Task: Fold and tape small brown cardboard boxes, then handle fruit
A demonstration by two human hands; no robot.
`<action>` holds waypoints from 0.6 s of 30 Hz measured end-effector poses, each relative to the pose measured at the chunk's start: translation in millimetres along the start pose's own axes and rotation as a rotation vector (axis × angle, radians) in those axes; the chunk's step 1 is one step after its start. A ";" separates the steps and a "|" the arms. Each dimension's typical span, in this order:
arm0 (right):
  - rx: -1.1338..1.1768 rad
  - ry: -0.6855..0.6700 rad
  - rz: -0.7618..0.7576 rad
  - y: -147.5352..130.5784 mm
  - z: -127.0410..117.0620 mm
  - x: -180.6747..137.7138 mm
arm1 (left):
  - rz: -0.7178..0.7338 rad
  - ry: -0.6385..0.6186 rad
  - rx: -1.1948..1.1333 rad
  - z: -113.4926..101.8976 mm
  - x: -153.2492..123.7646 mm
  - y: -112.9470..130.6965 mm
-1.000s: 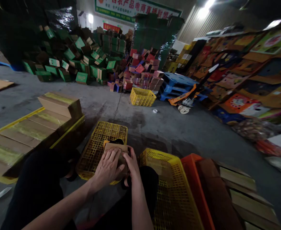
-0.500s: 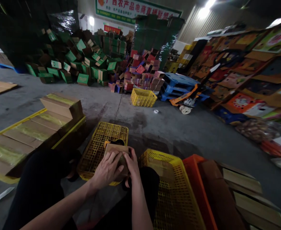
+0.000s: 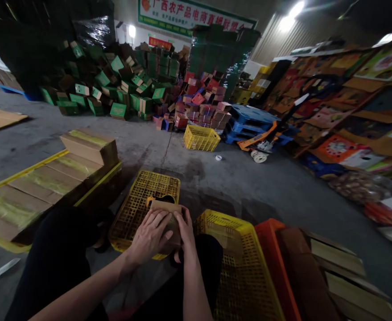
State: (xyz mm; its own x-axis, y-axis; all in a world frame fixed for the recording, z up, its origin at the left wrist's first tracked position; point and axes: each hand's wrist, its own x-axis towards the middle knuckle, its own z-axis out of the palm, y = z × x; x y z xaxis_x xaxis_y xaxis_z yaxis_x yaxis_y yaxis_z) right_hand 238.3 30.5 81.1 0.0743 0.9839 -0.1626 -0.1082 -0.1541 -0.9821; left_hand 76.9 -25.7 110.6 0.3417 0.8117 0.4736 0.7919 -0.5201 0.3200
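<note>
A small cardboard box (image 3: 166, 206) rests on an upturned yellow plastic crate (image 3: 132, 196) between my knees. My left hand (image 3: 153, 232) lies on the top of the box, fingers stretched out and thumb apart. Around the box's right edge, my right hand (image 3: 184, 226) is closed, its fingertips on the top near the left hand's. Just behind the box sits a yellow and black tape dispenser (image 3: 150, 201), partly hidden by it. My hands and forearms cover much of the box's near side.
Taped cardboard boxes (image 3: 51, 180) fill a yellow crate on the left. To the right are an open yellow crate (image 3: 212, 215) and an orange crate (image 3: 269, 225) with cartons. Farther off stand another yellow crate (image 3: 201, 138), blue pallets (image 3: 252, 115) and a pallet jack (image 3: 261, 140).
The view has shifted slightly, so the surroundings sit a little lower and farther right. Both hands keep nearly the same place on the box.
</note>
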 end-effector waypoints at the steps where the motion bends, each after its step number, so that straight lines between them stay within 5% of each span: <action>1: 0.005 0.002 0.006 0.5 -0.2 0.2 | 0.000 0.002 0.009 0.6 -3.0 -1.7; 18: 0.042 -0.006 0.051 1.1 -1.2 -3.1 | -0.096 0.004 0.106 3.6 -39.6 -35.6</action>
State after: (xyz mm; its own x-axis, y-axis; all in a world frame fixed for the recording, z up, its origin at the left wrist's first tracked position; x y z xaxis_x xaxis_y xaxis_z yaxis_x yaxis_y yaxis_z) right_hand 239.1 27.2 80.3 0.0622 0.9754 -0.2116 -0.1527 -0.2002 -0.9678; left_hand 37.0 -38.3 77.5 0.2604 0.8551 0.4484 0.8700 -0.4092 0.2752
